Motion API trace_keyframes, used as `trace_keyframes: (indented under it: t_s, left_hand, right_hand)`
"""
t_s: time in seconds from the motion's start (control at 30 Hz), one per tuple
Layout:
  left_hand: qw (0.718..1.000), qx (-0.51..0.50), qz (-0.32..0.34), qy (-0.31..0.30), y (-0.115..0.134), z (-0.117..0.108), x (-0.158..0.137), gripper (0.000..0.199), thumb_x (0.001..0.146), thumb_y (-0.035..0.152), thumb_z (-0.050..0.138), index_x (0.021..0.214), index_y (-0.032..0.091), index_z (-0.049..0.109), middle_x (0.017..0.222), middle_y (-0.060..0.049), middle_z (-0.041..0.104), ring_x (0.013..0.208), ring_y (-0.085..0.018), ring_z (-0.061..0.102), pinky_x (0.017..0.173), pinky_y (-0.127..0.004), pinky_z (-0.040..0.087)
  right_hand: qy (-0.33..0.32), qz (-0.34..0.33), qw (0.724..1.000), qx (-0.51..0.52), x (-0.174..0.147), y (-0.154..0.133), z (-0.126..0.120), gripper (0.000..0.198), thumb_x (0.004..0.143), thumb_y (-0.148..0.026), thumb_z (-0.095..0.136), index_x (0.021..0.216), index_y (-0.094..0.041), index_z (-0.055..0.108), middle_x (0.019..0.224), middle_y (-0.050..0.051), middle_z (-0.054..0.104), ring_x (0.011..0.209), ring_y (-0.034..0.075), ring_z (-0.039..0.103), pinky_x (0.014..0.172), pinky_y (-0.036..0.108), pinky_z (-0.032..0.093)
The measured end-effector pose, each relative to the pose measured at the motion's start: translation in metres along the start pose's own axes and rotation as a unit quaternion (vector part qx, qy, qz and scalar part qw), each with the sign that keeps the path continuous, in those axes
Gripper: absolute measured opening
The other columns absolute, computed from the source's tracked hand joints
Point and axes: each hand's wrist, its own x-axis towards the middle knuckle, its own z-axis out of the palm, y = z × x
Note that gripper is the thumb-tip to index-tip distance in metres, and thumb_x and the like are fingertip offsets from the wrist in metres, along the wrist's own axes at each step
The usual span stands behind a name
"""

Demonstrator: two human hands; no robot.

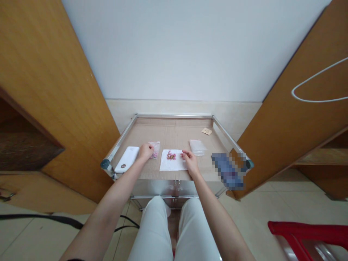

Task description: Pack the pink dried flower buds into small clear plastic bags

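Observation:
My left hand [146,150] is closed at the left edge of a small clear plastic bag [156,146], which has pink pieces in its lower part. To the right of the bag lies a white sheet [168,166] that looks like paper or thin cloth. A loose heap of small pink pieces [171,156], some darker or yellowish, sits on it. Over the sheet's right edge, my right hand [190,160] has its thumb and fingertips drawn together. Whatever is between them is too small to make out.
A white phone-like object [127,159] lies far left on the table [168,132]. Clear plastic bags [197,147] are stacked right of the sheet, with a tan card [207,131] behind. A blurred-out blue item [227,170] lies at the right. Metal rails [174,116] edge the table.

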Motion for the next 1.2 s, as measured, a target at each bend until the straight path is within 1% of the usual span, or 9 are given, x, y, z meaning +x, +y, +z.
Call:
trace_keyframes:
  t_s: [0.2, 0.3, 0.4, 0.5, 0.6, 0.77, 0.9, 1.0, 1.2]
  left_hand:
    - [1.000, -0.008, -0.008, 0.029, -0.006, 0.004, 0.007, 0.024, 0.072, 0.016, 0.047, 0.090, 0.013, 0.063, 0.094, -0.009, 0.065, 0.086, -0.016, 0.059, 0.073, -0.021, 0.041]
    - [0.999, 0.034, 0.009, 0.037, -0.008, 0.005, 0.016, 0.029, 0.069, 0.016, 0.050, 0.096, 0.013, 0.060, 0.103, -0.010, 0.061, 0.096, -0.017, 0.055, 0.082, -0.023, 0.039]
    - [0.996, 0.088, 0.009, 0.017, -0.007, 0.005, 0.025, 0.033, 0.067, 0.015, 0.052, 0.099, 0.012, 0.059, 0.106, -0.012, 0.059, 0.101, -0.020, 0.052, 0.086, -0.027, 0.036]
    - [0.995, 0.102, -0.009, 0.001, -0.005, 0.003, 0.031, 0.036, 0.065, 0.013, 0.052, 0.101, 0.014, 0.058, 0.103, -0.013, 0.060, 0.099, -0.023, 0.053, 0.082, -0.028, 0.038]
    - [0.994, 0.103, -0.021, 0.001, -0.002, 0.000, 0.034, 0.038, 0.064, 0.011, 0.052, 0.101, 0.015, 0.058, 0.103, -0.013, 0.061, 0.098, -0.024, 0.054, 0.078, -0.029, 0.040]
    - [0.993, 0.110, -0.052, 0.010, 0.001, -0.003, 0.036, 0.031, 0.068, 0.011, 0.046, 0.095, 0.015, 0.061, 0.099, -0.013, 0.062, 0.096, -0.025, 0.055, 0.076, -0.031, 0.040]
    - [0.991, 0.118, -0.057, 0.011, -0.001, -0.006, 0.035, 0.028, 0.070, 0.012, 0.044, 0.090, 0.016, 0.063, 0.097, -0.012, 0.063, 0.094, -0.024, 0.056, 0.075, -0.030, 0.039]
    - [0.988, 0.150, -0.037, 0.002, -0.001, -0.010, 0.031, 0.027, 0.073, 0.017, 0.041, 0.089, 0.017, 0.063, 0.096, -0.012, 0.063, 0.093, -0.023, 0.055, 0.077, -0.032, 0.037]
    - [0.958, 0.275, 0.077, 0.002, 0.000, -0.015, 0.019, 0.032, 0.079, 0.020, 0.034, 0.084, 0.012, 0.064, 0.088, -0.016, 0.063, 0.092, -0.025, 0.054, 0.085, -0.039, 0.029]
  right_hand:
    - [0.001, 0.000, 1.000, 0.004, 0.000, 0.000, 0.000, 0.021, 0.062, -0.027, 0.056, 0.079, -0.015, 0.058, 0.070, 0.002, 0.060, 0.063, 0.013, 0.053, 0.064, 0.027, 0.041]
    - [0.004, 0.005, 1.000, 0.006, 0.001, 0.000, 0.000, 0.021, 0.061, -0.027, 0.056, 0.079, -0.015, 0.058, 0.069, 0.002, 0.060, 0.063, 0.012, 0.053, 0.064, 0.027, 0.041]
    - [0.002, 0.007, 1.000, 0.008, 0.000, 0.000, 0.001, 0.021, 0.061, -0.026, 0.056, 0.079, -0.015, 0.058, 0.070, 0.002, 0.060, 0.065, 0.013, 0.054, 0.064, 0.027, 0.041]
    - [0.002, 0.008, 1.000, 0.010, 0.001, 0.000, 0.001, 0.021, 0.062, -0.026, 0.056, 0.079, -0.015, 0.058, 0.071, 0.002, 0.060, 0.066, 0.013, 0.054, 0.065, 0.027, 0.041]
    - [0.001, 0.009, 1.000, 0.010, 0.001, 0.000, 0.001, 0.020, 0.062, -0.026, 0.056, 0.079, -0.016, 0.058, 0.070, 0.002, 0.060, 0.065, 0.013, 0.054, 0.064, 0.027, 0.041]
    - [0.001, 0.004, 1.000, 0.017, 0.002, -0.001, 0.000, 0.019, 0.062, -0.026, 0.056, 0.078, -0.015, 0.058, 0.069, 0.001, 0.060, 0.063, 0.012, 0.053, 0.064, 0.026, 0.041]
    - [0.001, 0.007, 1.000, 0.023, 0.001, -0.001, 0.000, 0.019, 0.062, -0.025, 0.056, 0.078, -0.015, 0.058, 0.069, 0.001, 0.060, 0.063, 0.012, 0.053, 0.063, 0.026, 0.041]
    - [0.003, 0.005, 1.000, 0.024, 0.001, -0.001, 0.000, 0.020, 0.062, -0.026, 0.056, 0.078, -0.015, 0.058, 0.069, 0.001, 0.060, 0.062, 0.012, 0.052, 0.062, 0.025, 0.040]
    - [0.003, 0.002, 1.000, 0.017, 0.001, -0.001, 0.000, 0.021, 0.062, -0.027, 0.055, 0.079, -0.015, 0.058, 0.068, 0.001, 0.060, 0.061, 0.011, 0.052, 0.063, 0.025, 0.040]
